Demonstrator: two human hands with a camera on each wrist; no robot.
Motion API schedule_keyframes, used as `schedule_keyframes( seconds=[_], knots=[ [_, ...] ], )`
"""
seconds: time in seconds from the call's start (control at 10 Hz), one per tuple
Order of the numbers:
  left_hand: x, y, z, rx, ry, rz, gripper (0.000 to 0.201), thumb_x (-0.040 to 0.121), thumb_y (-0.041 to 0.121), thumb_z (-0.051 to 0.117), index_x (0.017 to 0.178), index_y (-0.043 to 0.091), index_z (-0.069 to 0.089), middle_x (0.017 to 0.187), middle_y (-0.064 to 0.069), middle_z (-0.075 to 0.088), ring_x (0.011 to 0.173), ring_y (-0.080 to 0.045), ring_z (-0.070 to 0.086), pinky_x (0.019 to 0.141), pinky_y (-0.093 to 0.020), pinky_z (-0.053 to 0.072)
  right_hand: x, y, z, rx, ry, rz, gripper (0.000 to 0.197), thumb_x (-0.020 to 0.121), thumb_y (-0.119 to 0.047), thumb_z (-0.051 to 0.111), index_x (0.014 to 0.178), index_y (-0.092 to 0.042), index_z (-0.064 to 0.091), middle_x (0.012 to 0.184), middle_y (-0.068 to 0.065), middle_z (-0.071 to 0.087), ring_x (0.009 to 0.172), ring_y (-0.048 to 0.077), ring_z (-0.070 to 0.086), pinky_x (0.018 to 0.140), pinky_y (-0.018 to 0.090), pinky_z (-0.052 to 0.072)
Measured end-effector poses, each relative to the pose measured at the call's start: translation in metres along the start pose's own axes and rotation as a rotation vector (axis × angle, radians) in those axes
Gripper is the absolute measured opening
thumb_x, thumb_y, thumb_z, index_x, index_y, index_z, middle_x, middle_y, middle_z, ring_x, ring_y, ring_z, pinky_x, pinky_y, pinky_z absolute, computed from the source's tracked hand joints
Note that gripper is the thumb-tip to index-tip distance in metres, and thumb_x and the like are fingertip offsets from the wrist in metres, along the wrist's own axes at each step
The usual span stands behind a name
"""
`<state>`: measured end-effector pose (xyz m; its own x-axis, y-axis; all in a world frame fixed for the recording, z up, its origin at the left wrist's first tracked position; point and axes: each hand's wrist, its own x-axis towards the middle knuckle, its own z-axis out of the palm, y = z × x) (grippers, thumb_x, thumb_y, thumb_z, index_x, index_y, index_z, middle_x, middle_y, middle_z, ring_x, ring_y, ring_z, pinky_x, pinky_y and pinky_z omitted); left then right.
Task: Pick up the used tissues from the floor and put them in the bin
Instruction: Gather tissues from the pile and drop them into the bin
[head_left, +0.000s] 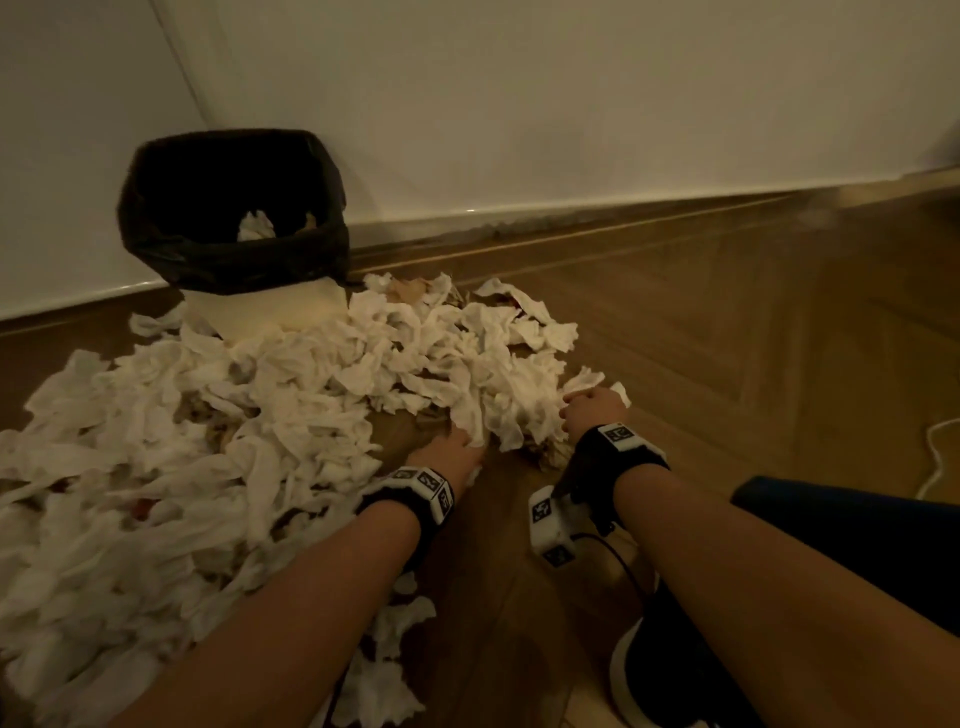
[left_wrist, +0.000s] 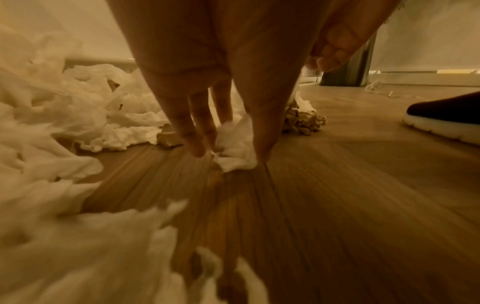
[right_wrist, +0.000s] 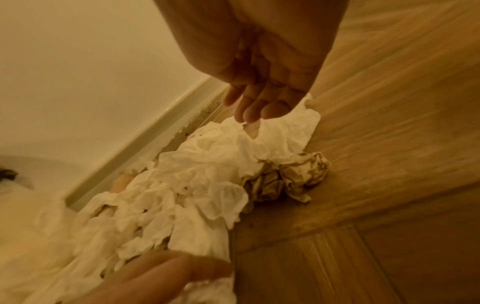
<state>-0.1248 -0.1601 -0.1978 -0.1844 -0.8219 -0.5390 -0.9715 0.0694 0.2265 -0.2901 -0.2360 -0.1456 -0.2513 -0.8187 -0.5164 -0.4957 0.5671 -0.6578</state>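
A bin (head_left: 234, 208) with a black liner stands against the wall, a few tissues inside it. A big heap of white used tissues (head_left: 208, 426) spreads over the wooden floor from the bin toward me. My left hand (head_left: 457, 447) is at the heap's near edge and pinches a small white tissue (left_wrist: 235, 144) between fingers (left_wrist: 192, 133) and thumb just above the floor. My right hand (head_left: 592, 410) is on the heap's right edge. Its fingertips (right_wrist: 246, 115) close on the top edge of a white tissue (right_wrist: 280, 131).
Crumpled brown paper balls (right_wrist: 285, 179) lie beside the white tissues. My dark shoe with a white sole (head_left: 670, 670) is on the floor at the lower right. A white cord (head_left: 935, 457) lies at the far right. White skirting (head_left: 571, 213) runs along the wall.
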Motion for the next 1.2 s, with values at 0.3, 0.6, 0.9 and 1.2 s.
schedule_keyframes(
  seconds=[0.3,0.6,0.9,1.2],
  knots=[
    [-0.002,-0.006,0.003,0.043,-0.086,-0.076,0.032,0.087,0.029,0.061,0.113,0.013,0.056,0.119,-0.011,0.051,0.108,-0.031,0.055,0.088,-0.037,0.047,-0.009,0.018,-0.004,0.008,-0.022,0.031,0.032,0.093,-0.014,0.047,0.121,-0.004,0.058,0.122,0.017,0.061,0.110,0.031,0.060,0.087,0.035,0.053],
    [-0.015,-0.005,-0.014,-0.187,0.195,-0.038,0.011,0.086,0.024,0.055,0.081,0.016,0.050,0.095,-0.010,0.061,0.092,-0.026,0.057,0.069,-0.027,0.038,-0.017,0.033,-0.011,-0.209,-0.025,0.099,0.034,0.094,-0.018,0.049,0.124,-0.005,0.055,0.127,0.014,0.056,0.116,0.029,0.055,0.063,0.017,0.053],
    [-0.014,-0.014,-0.019,-0.443,0.317,-0.136,0.032,0.086,0.003,0.050,0.062,0.021,0.037,0.126,-0.015,0.049,0.111,-0.032,0.053,0.085,-0.028,0.039,-0.015,0.045,-0.003,-0.299,-0.026,0.077,0.034,0.093,-0.025,0.052,0.124,-0.010,0.054,0.125,0.014,0.056,0.109,0.031,0.058,0.076,0.029,0.047],
    [-0.006,-0.012,-0.015,-0.591,0.326,-0.216,0.037,0.089,0.021,0.054,0.125,0.014,0.047,0.127,-0.012,0.050,0.113,-0.027,0.053,0.094,-0.035,0.046,-0.011,0.049,0.024,-0.447,-0.139,0.060,0.049,0.093,-0.026,0.051,0.140,-0.020,0.037,0.143,0.015,0.032,0.127,0.032,0.039,0.100,0.035,0.035]
  ],
)
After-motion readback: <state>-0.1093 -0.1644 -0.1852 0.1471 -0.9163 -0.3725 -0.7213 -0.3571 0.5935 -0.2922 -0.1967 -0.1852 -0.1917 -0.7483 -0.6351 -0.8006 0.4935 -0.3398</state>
